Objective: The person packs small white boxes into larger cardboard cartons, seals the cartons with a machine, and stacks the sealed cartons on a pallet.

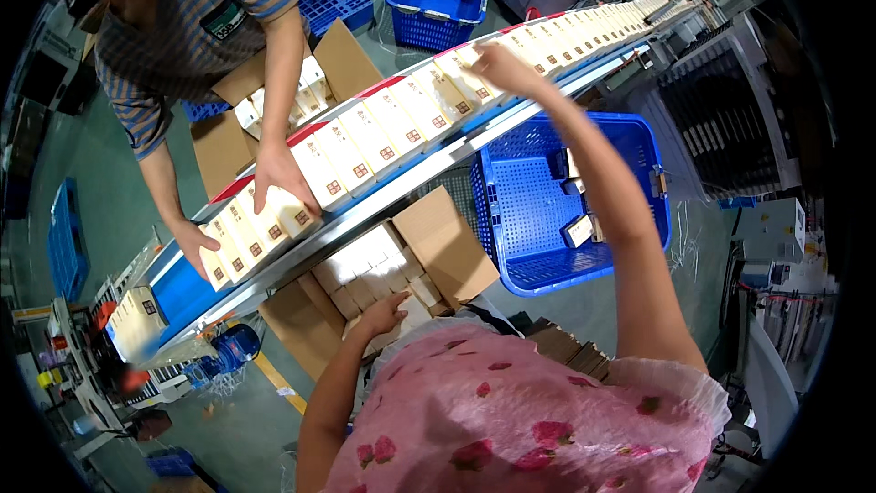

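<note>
A long row of small cream-white boxes (pixel 391 127) stands on the conveyor (pixel 187 288), running from lower left to upper right. My right hand (pixel 500 70) reaches over this row, fingers bent down at the box tops. Motion blur hides whether they grip a box. Near my body, my left hand (pixel 381 315) rests over an open cardboard carton (pixel 444 242) packed with white boxes (pixel 367 260); its fingers are partly stretched out on them. Across the belt, a co-worker's two hands (pixel 283 178) press a group of boxes (pixel 255 235) together from both ends.
A large blue crate (pixel 538 281) to the right of the carton holds a few small boxes. Behind the belt stand another blue basket (pixel 436 32) and the co-worker's open carton (pixel 219 151) with boxes inside. One box (pixel 139 312) sits at the belt's lower left end.
</note>
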